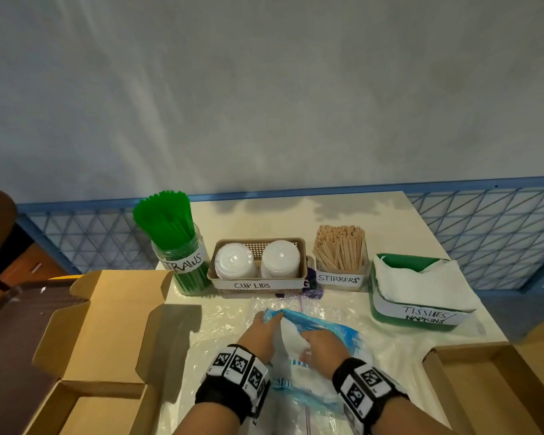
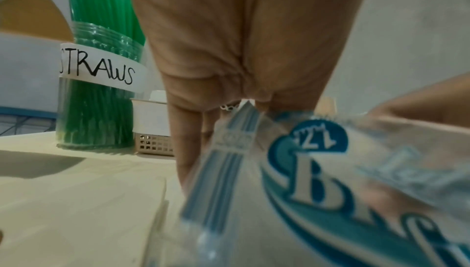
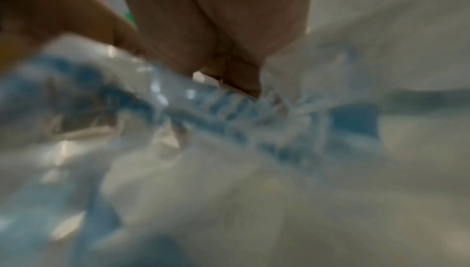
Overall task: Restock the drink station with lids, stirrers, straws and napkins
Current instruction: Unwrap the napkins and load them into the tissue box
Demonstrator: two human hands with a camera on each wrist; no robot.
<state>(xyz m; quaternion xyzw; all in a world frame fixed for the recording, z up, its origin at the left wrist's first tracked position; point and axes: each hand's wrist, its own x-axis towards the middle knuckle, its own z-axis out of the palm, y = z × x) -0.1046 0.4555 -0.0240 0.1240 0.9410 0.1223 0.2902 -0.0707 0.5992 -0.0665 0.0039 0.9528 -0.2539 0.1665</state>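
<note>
Napkin pack: a blue and white plastic pack (image 1: 314, 350) of white napkins lies on the counter (image 1: 390, 221), on clear plastic wrap (image 1: 220, 321), in front of the cup lids basket.
Left hand grip: the left hand (image 1: 266, 324) pinches the pack's far blue edge, fingers curled on the plastic; the left wrist view shows the film bunched at the fingertips (image 2: 229, 122).
Right hand grip: the right hand (image 1: 322, 342) rests on the pack just right of the left hand, fingers curled into the blue plastic; the right wrist view is blurred.
Cup lids basket: a beige basket (image 1: 258, 284) labelled CUP LIDS holds two stacks of white lids (image 1: 234, 262).
Straws: green straws (image 1: 165, 215) stand in a clear jar just left of the basket.
Stirrers: wooden stirrers (image 1: 341, 246) stand in a holder just right of the basket.
Napkin tray: a green tray (image 1: 390, 315) labelled TISSUES/NAPKINS, further right of the basket, holds white napkins (image 1: 421, 284).
Boxes: one open cardboard box (image 1: 107, 324) lies left of the basket and nearer, another (image 1: 484, 387) right and nearer.
</note>
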